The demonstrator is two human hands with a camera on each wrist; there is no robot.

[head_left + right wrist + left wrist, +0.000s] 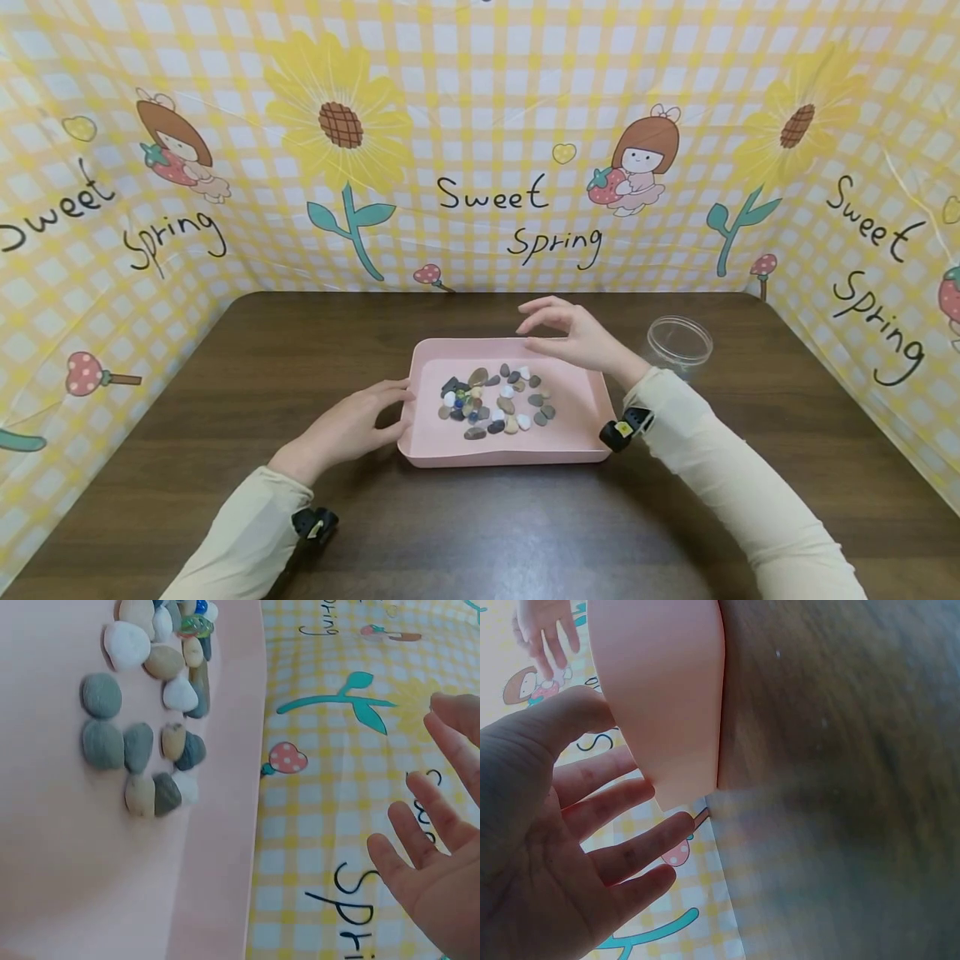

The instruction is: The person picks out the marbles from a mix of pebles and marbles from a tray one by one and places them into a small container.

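A pink rectangular tray (502, 457) sits on the table with many small pebbles (506, 406) spread across its floor, in grey, white, tan and dark tones. Among them at the left lie a few glass marbles, including a green one (196, 627) and a blue one (201, 607). My left hand (351, 427) is at the tray's left side, thumb and fingertips against the outer wall, fingers loosely extended. Over the far rim hovers my right hand (568, 335), its fingers spread and slightly bent, holding nothing. Pebbles (102, 696) in the right wrist view stand in a loose ring.
A clear round container (678, 342) stands behind the tray to the right, partly behind the right forearm. The dark wooden table (300, 333) meets a yellow checked cloth (480, 117) hung at the back and both sides.
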